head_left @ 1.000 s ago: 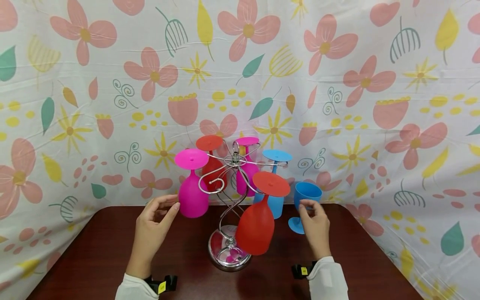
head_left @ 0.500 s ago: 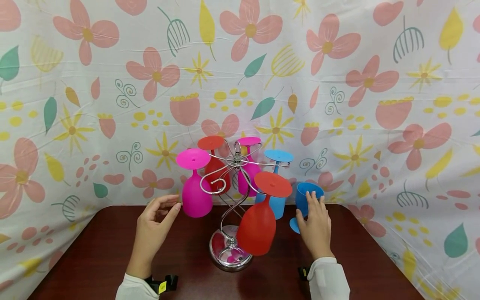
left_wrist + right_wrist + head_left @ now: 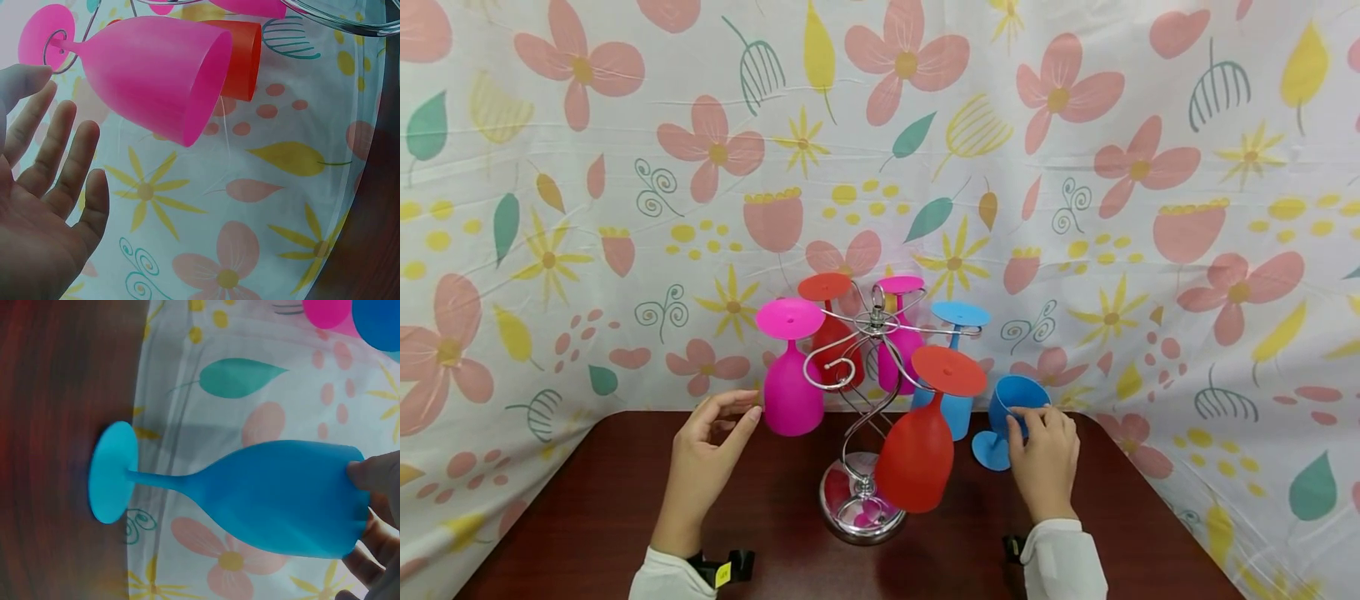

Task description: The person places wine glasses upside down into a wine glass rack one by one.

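Observation:
On the table at the right stands a blue plastic goblet (image 3: 1006, 406), its bowl leaning right in the head view. My right hand (image 3: 1047, 457) pinches it at the rim; in the right wrist view the thumb (image 3: 375, 472) lies against the rim and the other fingers are partly hidden. At the left, my left hand (image 3: 711, 458) is held up with relaxed fingers and thumb beside a pink goblet (image 3: 793, 392). That goblet hangs upside down by its foot from a chrome rack (image 3: 861, 512). In the left wrist view the left palm (image 3: 37, 237) holds nothing.
Also hanging upside down on the rack are a front red goblet (image 3: 917, 454), a back red goblet (image 3: 835, 337), a second pink goblet (image 3: 900, 358) and a light-blue goblet (image 3: 955, 408). The dark wooden table (image 3: 587, 517) ends at a flowered cloth (image 3: 625, 208).
My right hand spreads its fingers over the standing blue goblet half a second ago, then closes at its rim again, now with the bowl tilted right. The left hand stays still.

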A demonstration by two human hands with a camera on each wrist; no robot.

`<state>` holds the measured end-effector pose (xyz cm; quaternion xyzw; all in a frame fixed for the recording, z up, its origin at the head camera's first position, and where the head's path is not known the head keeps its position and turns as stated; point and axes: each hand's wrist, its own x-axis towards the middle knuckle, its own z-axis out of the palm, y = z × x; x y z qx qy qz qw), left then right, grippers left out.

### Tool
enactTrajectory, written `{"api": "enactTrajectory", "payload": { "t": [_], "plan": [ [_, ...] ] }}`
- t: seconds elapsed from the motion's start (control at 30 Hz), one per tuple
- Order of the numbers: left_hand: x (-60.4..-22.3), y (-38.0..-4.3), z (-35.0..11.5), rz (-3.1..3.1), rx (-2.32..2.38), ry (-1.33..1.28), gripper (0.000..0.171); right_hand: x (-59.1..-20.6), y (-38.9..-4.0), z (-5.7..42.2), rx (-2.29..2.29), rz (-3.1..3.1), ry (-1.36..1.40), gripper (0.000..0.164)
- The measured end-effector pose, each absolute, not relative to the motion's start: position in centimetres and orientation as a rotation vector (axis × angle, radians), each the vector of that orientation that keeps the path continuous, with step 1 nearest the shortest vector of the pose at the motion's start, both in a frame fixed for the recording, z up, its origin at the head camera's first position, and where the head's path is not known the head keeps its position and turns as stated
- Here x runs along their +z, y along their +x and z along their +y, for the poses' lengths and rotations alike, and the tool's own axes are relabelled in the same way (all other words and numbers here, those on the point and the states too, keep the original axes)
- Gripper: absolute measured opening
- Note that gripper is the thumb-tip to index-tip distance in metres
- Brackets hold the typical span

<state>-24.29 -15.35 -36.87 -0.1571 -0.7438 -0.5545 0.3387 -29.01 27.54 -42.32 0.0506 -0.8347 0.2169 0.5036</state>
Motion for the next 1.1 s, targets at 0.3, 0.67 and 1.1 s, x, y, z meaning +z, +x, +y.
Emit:
{"api": "enactTrajectory", "payload": {
  "t": [0.3,0.67,1.1],
  "plan": [
    [-36.9,-24.2,-15.5,-1.949,-1.429,-0.426,0.025,-41.7,-28.0,27.6,0.544,-2.045,0.053,0.015],
    [-37.0,-24.4,-15.7,-1.984,-1.391,-0.456,0.023,-40.6,-27.1,27.7,0.760,-2.333,-0.093,0.034],
    [-36.8,-23.9,-15.5,-2.074,-1.418,-0.578,0.017,-42.7,-26.9,27.0,1.881,-2.578,0.054,0.034]
  ]
}}
